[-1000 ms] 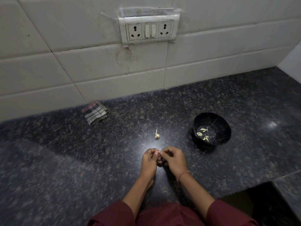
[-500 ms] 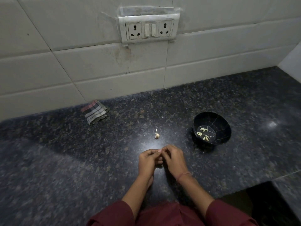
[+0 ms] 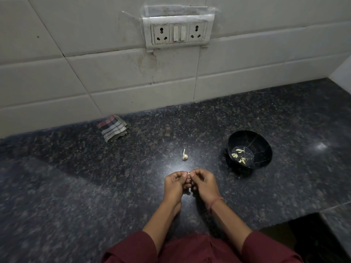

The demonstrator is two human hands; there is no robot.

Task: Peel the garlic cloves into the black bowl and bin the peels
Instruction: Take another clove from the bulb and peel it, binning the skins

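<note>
My left hand (image 3: 174,186) and my right hand (image 3: 204,185) meet at the fingertips over the dark granite counter (image 3: 76,186) and pinch a small garlic clove (image 3: 189,174) between them. Only a pale tip of it shows. A small pale bit, perhaps peel (image 3: 188,192), shows lower between the hands. Another unpeeled clove (image 3: 184,156) with a thin stalk lies on the counter just beyond my hands. The black bowl (image 3: 265,149) stands to the right and holds several peeled pale cloves (image 3: 239,155).
A folded checked cloth (image 3: 113,128) lies at the back left against the tiled wall (image 3: 114,76). A socket panel (image 3: 178,32) is mounted on the wall. At the lower right the counter edge drops into a dark gap (image 3: 311,242).
My hands have stayed in the same spot, with small finger movements on the clove. The bowl, the loose clove and the cloth have not moved.
</note>
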